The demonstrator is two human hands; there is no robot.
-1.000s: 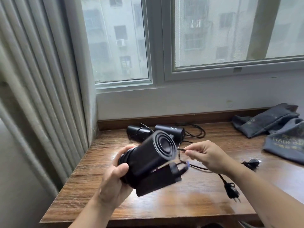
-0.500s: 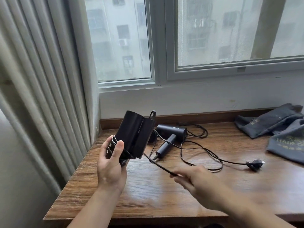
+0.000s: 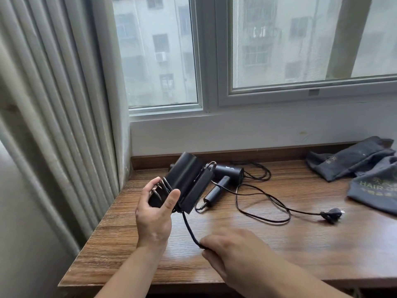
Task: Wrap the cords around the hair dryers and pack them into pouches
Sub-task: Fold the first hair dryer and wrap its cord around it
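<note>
In the head view, the left hand (image 3: 153, 214) is gripping the folded black plastic hair dryer (image 3: 184, 181) above the near-left part of the wooden table (image 3: 279, 244), its long axis slanting up and away toward the window (image 3: 300, 50). The blurred right hand (image 3: 232, 250) is pinching its black cord (image 3: 190, 229). Wrapping looks under way, and the next turn is calling for a taut cord around the body.

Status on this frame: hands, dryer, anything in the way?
Left hand grips folded hair dryer, cord loops under fingers. Right hand pinches its cord, blurred. Second dryer, loose cord lie behind, apart.
</note>
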